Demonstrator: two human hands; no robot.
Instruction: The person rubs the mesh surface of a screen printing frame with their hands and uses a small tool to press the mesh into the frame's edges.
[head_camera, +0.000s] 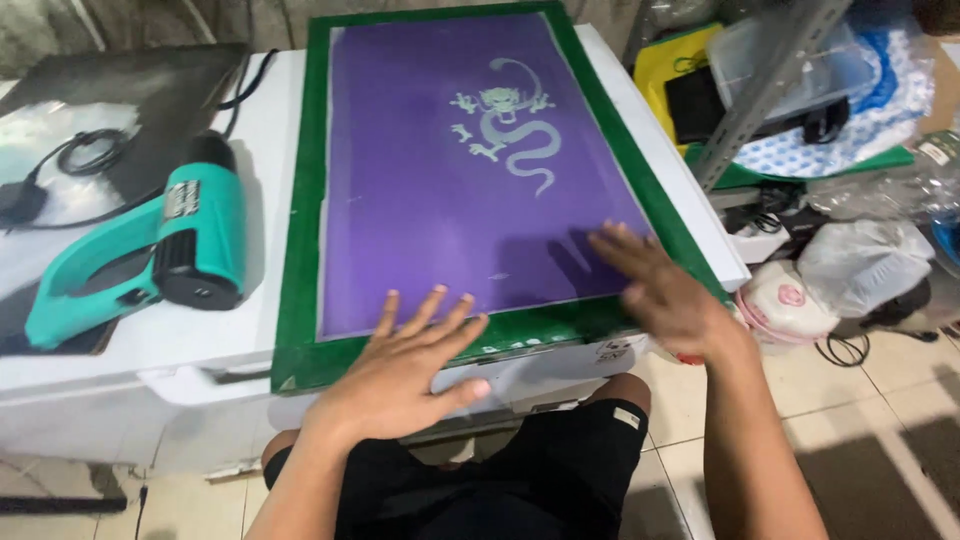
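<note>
Your left hand (400, 375) lies flat with its fingers spread wide, holding nothing and pressing on the near edge of the green-framed screen (300, 260), with its fingertips reaching onto the purple sheet (450, 220). Your right hand (665, 295) is open and flat too, grips nothing, and rests on the near right corner of the screen. The screen lies on the white table (250, 330), with a pale dragon picture (510, 125) on the purple part and a teal heat gun (150, 250) just beside it on the left.
</note>
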